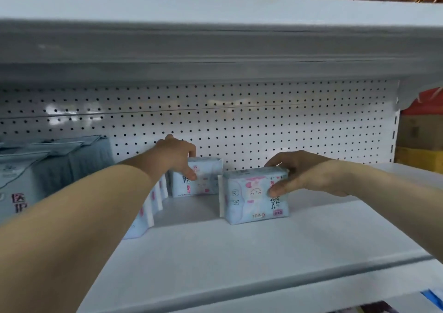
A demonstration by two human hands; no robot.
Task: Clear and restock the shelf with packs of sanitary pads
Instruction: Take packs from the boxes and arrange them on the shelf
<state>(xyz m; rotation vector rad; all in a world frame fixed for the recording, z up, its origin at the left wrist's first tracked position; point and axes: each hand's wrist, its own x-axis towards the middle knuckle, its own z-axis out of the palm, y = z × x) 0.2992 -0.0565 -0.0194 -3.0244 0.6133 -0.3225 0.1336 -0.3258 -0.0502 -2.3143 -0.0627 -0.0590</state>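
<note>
Nearby, grey packs point(55, 159) beside left hand point(176, 154).

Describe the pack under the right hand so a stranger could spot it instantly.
Find the white pegboard behind the shelf. Out in front of it stands a pale blue-and-pink pack, gripped by the right hand. Unlike its neighbours at left, it stands alone, printing upside down.

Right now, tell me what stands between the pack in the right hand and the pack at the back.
Nothing visible. Bare white shelf lies between the front pack in the right hand and the back pack under the left hand.
</note>
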